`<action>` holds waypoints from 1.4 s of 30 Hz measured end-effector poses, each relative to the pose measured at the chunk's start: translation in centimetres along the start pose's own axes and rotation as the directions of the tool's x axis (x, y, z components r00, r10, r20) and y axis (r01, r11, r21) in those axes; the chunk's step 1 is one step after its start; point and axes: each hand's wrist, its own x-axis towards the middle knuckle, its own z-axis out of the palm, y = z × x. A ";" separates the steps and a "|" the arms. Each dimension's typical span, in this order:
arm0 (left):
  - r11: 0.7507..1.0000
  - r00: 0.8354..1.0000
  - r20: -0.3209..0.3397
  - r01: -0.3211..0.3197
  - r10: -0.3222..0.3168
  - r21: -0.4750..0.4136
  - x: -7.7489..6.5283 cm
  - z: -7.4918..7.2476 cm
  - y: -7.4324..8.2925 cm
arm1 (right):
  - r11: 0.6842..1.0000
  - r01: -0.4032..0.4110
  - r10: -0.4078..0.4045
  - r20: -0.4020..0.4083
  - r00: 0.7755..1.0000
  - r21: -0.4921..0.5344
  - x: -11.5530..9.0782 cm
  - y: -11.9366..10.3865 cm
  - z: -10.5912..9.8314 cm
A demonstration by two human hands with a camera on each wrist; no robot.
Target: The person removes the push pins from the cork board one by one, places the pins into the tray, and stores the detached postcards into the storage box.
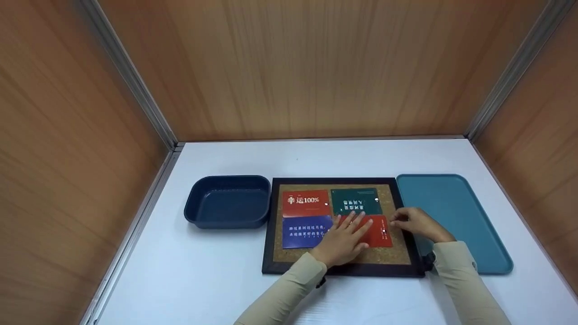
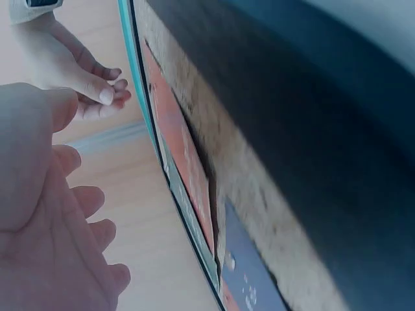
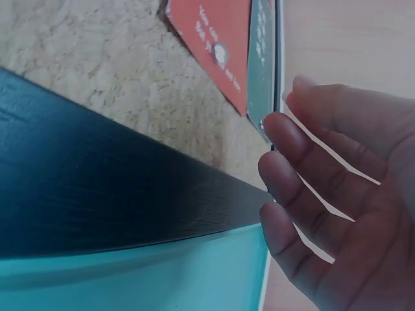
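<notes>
A cork board in a dark frame carries several printed cards. A red card and a green card are at the top, with a blue card at lower left and another red card at lower right. A small white pin head shows on the lower right red card. My left hand, fingers spread, lies over that card's left part; contact is hard to tell. Just right of its edge is my right hand, fingers loosely bent, nothing visible between them.
A dark blue rectangular dish stands left of the board, close to its frame. On the right lies a teal tray, partly under my right forearm. Wood-grain panels enclose the white table at the back and sides.
</notes>
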 end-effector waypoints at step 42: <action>0.997 0.975 0.222 -0.046 0.033 0.055 0.3 2.7 2.0 | 0.998 0.043 -0.046 0.086 0.995 0.037 0.6 1.1 1.3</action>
